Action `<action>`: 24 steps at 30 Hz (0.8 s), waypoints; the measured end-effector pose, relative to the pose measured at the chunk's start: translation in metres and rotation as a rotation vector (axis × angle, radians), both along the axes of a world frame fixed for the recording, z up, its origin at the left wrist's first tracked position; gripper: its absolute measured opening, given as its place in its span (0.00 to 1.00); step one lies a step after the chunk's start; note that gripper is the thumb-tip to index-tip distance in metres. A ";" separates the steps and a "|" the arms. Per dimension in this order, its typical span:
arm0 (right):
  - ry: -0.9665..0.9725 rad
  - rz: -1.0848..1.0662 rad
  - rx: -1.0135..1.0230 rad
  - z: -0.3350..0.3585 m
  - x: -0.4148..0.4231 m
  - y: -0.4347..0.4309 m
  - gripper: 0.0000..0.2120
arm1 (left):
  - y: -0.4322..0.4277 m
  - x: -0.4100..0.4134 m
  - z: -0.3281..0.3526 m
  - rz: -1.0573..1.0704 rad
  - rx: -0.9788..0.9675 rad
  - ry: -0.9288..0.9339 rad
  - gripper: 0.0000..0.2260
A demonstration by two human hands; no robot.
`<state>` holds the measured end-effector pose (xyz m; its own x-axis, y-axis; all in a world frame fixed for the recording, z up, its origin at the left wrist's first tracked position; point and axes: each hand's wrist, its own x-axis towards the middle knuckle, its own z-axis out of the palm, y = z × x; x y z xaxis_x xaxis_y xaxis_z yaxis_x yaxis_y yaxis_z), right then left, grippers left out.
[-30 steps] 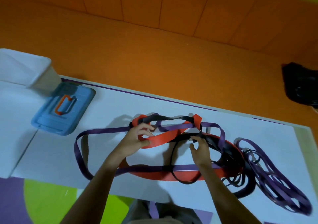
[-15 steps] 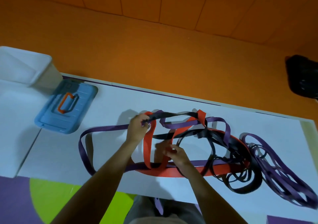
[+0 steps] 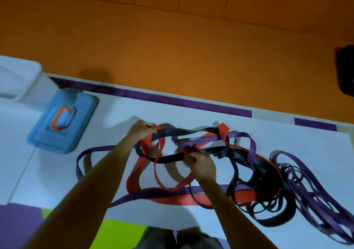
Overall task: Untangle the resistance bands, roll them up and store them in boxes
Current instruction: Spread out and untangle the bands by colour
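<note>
A tangle of resistance bands lies across the white table [image 3: 191, 118]: red bands [image 3: 134, 178], black bands [image 3: 275, 220] and purple bands [image 3: 306, 187] looped through one another. My left hand [image 3: 140, 130] grips a bunch of red, black and purple strands at the tangle's upper left, lifted off the table. My right hand [image 3: 201, 162] pinches a red and black crossing in the middle. A thinner heap of purple and black loops trails to the right edge.
A blue box lid [image 3: 63, 122] with an orange handle lies at the left. A white open box [image 3: 17, 78] stands behind it at the far left. An orange wall runs behind the table. A dark object [image 3: 346, 70] sits at the right edge.
My right hand rose from the lower red loop to the crossing in the middle. My left hand stayed on the upper-left strands and the red loop hangs lower between my hands.
</note>
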<state>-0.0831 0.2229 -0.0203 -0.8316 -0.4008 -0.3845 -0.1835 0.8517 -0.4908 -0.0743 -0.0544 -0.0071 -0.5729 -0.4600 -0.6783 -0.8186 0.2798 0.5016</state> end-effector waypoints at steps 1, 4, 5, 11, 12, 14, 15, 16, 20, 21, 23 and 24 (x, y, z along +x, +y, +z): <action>0.112 -0.010 -0.018 0.002 -0.008 -0.004 0.06 | -0.003 0.001 0.001 0.040 0.027 0.039 0.11; 0.348 0.032 -0.019 0.001 -0.037 -0.019 0.15 | -0.010 0.011 0.004 0.113 0.007 0.142 0.05; 0.328 0.077 0.006 0.000 -0.049 -0.025 0.21 | -0.011 0.016 0.005 0.081 -0.075 0.140 0.06; -0.077 0.484 0.159 -0.016 -0.091 -0.040 0.33 | -0.005 0.024 -0.004 0.054 -0.331 -0.011 0.14; -0.045 0.521 0.164 -0.016 -0.090 -0.038 0.30 | -0.005 0.024 -0.005 0.059 -0.334 -0.023 0.16; 0.052 0.559 0.133 -0.014 -0.084 -0.029 0.29 | -0.005 0.023 -0.004 0.032 -0.344 -0.032 0.17; 0.095 0.563 0.094 -0.013 -0.078 -0.023 0.30 | -0.005 0.022 -0.004 0.024 -0.341 -0.027 0.17; 0.120 0.554 0.043 -0.012 -0.072 -0.015 0.30 | -0.004 0.020 -0.004 0.018 -0.340 -0.021 0.17; 0.171 0.452 -0.133 -0.008 -0.051 0.012 0.22 | 0.002 0.020 0.001 0.121 -0.363 -0.027 0.24; 0.184 0.433 -0.183 -0.007 -0.048 0.016 0.23 | 0.003 0.021 0.001 0.175 -0.349 -0.029 0.26; 0.161 0.371 -0.224 -0.003 -0.042 0.018 0.26 | 0.004 0.023 0.001 0.293 -0.310 -0.014 0.30; 0.129 0.328 -0.197 0.000 -0.041 0.018 0.27 | 0.004 0.024 0.001 0.357 -0.290 -0.005 0.30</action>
<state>-0.1243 0.2405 -0.0208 -0.6835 -0.7087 -0.1750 -0.5008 0.6296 -0.5939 -0.0503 -0.0504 -0.0063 -0.3405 -0.7996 -0.4947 -0.8917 0.1077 0.4396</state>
